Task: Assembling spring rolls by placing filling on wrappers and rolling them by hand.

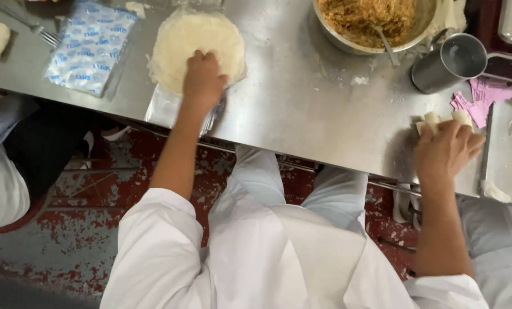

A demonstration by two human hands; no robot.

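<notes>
Fingertips of the left hand (203, 77) press the wrapper stack (196, 46) at upper centre, while the right hand (447, 150), far right, curls around rolled pieces (439, 119).

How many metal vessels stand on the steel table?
2. A large round metal bowl of brownish filling stands at the top edge, and a small grey metal cup stands to its right. Others may lie outside the view.

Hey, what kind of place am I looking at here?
Most likely a commercial kitchen's prep station: a steel worktable, a stack of thin round wrappers under the left hand, a metal bowl of filling, and a rolled piece in the right hand.
</notes>
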